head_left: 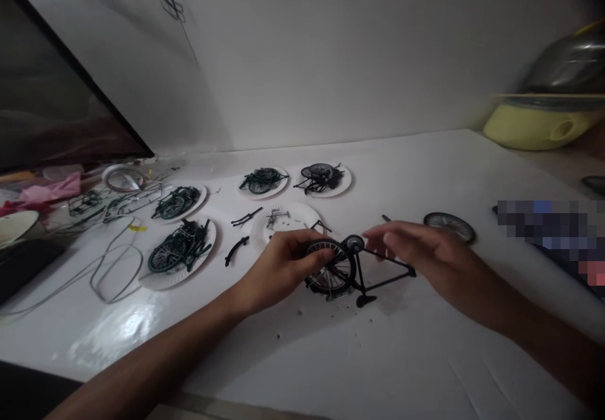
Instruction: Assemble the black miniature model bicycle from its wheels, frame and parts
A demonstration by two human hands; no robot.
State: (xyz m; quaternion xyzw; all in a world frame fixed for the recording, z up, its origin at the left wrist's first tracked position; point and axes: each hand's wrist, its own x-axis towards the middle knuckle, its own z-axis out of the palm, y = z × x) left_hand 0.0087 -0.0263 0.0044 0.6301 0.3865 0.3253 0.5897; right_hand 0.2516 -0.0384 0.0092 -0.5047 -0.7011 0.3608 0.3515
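A black model bicycle (360, 275) is upside down over the white table, its saddle at the bottom and one wheel fitted. My left hand (288, 262) pinches that wheel (331, 268) between thumb and fingers. Close to the chainring (355, 243) is my right hand (420, 250), fingers extended and somewhat apart; whether the fingertips touch the bike I cannot tell. Behind the right hand lies a loose wheel (451, 226). A white paper plate (307, 212) with small metal parts is partly hidden by my left hand. Two black curved pieces, a fork (246, 217) and a mudguard-like strip (236, 251), lie left of it.
Several paper plates with bundled bike parts stand further back and left, one (208, 243) nearest my left arm. A looped cable (116, 262) and a tape roll (123, 178) lie at the left, below a dark screen (61, 86). A yellow container (529, 123) sits at the back right.
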